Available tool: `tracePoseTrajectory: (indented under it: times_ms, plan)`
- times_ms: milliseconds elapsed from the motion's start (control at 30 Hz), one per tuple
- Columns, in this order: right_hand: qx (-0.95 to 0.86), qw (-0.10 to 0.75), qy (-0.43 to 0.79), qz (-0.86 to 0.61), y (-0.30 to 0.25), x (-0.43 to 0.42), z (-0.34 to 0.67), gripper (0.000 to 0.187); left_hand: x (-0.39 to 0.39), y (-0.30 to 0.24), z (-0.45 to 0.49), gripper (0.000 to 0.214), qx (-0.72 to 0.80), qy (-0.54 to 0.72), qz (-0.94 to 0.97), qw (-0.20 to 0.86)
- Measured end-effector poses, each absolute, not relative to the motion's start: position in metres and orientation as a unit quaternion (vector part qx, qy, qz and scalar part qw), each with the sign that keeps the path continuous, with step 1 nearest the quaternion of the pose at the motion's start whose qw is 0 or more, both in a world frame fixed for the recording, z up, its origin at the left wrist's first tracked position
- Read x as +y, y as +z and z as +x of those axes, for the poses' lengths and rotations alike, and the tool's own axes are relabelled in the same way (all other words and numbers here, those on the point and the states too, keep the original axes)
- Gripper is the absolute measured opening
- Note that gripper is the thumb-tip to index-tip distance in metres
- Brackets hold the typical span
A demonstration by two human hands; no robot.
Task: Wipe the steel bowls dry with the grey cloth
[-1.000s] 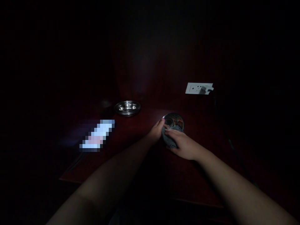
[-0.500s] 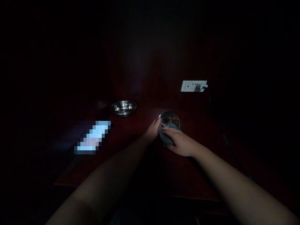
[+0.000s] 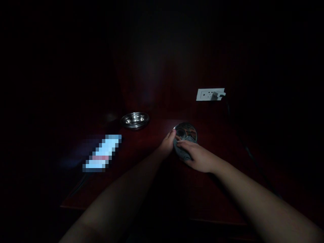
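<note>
A shiny metal bowl is tilted up over the dark red table, its inside facing me. My left hand grips its left rim, thumb on top and the other fingers hidden behind. In my right hand is a grey textured cloth, pressed against the near part of the bowl; the hand is closed over it. Left of the hands, nested metal bowls stand upright on the table, apart from both hands.
A lit phone, its screen pixelated, lies on the left with a cable by its near end. On the back wall is a white socket plate with a plug in it. A dark cord runs down the right side. The surroundings are very dark.
The whole view has shifted slightly, so everything sits a little lower and to the right. Both hands keep their hold on the bowl and the cloth; the cloth hand has barely moved.
</note>
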State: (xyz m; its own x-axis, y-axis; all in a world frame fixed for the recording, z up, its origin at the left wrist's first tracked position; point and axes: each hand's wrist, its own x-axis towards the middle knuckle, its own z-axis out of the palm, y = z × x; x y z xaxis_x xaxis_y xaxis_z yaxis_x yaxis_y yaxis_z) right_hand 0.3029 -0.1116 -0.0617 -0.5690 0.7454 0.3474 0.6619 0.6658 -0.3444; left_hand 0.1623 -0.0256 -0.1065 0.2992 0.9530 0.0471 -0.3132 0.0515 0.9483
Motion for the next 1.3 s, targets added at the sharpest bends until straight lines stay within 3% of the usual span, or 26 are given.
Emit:
tracePoseTrajectory:
  times_ms: [1300]
  plan:
    - [-0.880, 0.220, 0.069, -0.416, -0.069, -0.111, 0.304, 0.063, -0.032, -0.101, 0.164, 0.054, 0.355, 0.498, 0.494, 0.618]
